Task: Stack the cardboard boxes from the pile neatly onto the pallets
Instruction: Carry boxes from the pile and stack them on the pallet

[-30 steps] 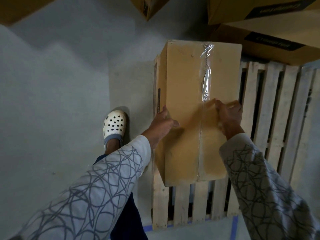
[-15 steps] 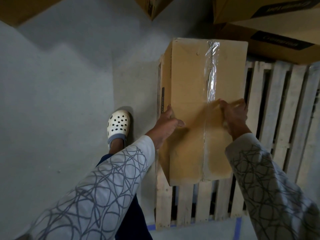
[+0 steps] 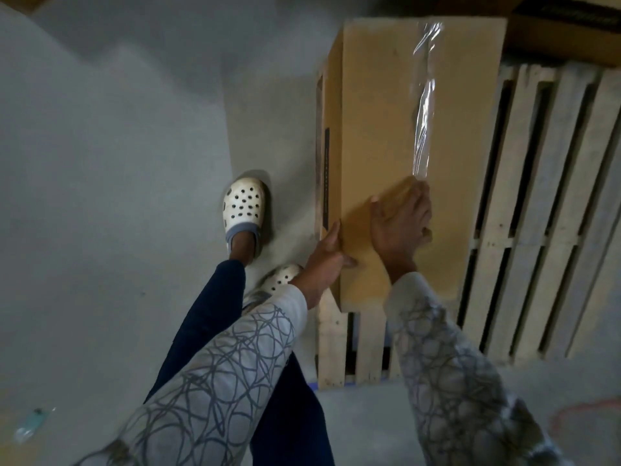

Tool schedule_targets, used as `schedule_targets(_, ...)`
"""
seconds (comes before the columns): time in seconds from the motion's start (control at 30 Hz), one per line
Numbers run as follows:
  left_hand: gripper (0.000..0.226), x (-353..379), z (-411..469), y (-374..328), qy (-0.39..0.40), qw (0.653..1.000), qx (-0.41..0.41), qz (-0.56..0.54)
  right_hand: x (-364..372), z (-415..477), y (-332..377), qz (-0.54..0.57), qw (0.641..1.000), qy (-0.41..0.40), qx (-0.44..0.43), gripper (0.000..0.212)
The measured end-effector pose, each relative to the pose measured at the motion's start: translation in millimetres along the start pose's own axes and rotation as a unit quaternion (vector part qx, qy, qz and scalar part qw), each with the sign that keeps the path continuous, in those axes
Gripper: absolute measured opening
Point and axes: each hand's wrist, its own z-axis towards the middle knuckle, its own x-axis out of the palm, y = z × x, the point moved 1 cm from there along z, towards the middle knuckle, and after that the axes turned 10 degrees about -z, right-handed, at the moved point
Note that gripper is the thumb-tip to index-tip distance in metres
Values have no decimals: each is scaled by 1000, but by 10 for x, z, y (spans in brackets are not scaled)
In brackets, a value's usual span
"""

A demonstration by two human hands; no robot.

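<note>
I see 1 long tan cardboard box [image 3: 379, 129] lying flat on the pale wooden slatted pallet [image 3: 537, 213], along the pallet's left edge, its far end close to a darker cardboard carton [image 3: 554, 38] at top right. A strip of clear shiny tape [image 3: 424, 105] runs lengthwise down the box top.

My left hand [image 3: 327, 260] grips the box's top-left edge near the near end: thumb across the top, fingers down the left side, the edge clamped between them. My right hand [image 3: 400, 223] lies palm down on the box top, fingers straight and together, pressing at the near end of the tape. The 2 hands are just beside each other, not touching as far as I can tell.

Both arms wear grey sleeves [image 3: 218, 381] with a dark scribble pattern. Below them are navy trousers [image 3: 208, 314] and 2 white perforated clogs: 1 clog [image 3: 242, 203] on the grey concrete floor [image 3: 100, 196] left of the pallet, the other [image 3: 280, 279] partly hidden by my left wrist. A bit of blue floor tape [image 3: 314, 385] shows at the pallet's near corner. A small pale green object [image 3: 32, 423] at bottom left is too blurred to identify.
</note>
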Motion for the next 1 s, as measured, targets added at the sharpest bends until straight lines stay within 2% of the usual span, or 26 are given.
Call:
schedule_targets(0.13, 79, -41, -173, 330, 11, 999, -18, -28, 330, -732, -152, 35, 998, 51, 5, 87)
schedule_targets(0.2, 84, -60, -238, 500, 9, 998, -44, -47, 436, -980, -259, 48, 994, 88, 37, 85)
schedule_targets(0.3, 91, -54, -314, 583, 27, 995, -69, -61, 506, -1102, -392, 52, 993, 108, 2, 82)
schedule_targets(0.47, 93, -141, -354, 567, 32, 998, -49, -16, 355, -989, -426, 56, 984, 168, 2, 83)
schedule_targets(0.63, 75, -236, -1106, 331, 16, 998, -10, 54, -247, -1291, -334, 102, 975, 195, 43, 69)
schedule_targets(0.73, 79, -393, -1768, 284, -1, 994, 0, 109, -839, -1696, -199, 162, 961, 216, 65, 60)
schedule_targets(0.83, 74, -539, -2497, 193, -30, 995, 25, 88, -1442, -2171, -77, 203, 952, 222, 57, 49)
schedule_targets(1.0, 47, -699, -3830, -158, -44, 990, 112, 73, -2345, -2942, 233, 224, 944, 240, -16, 38)
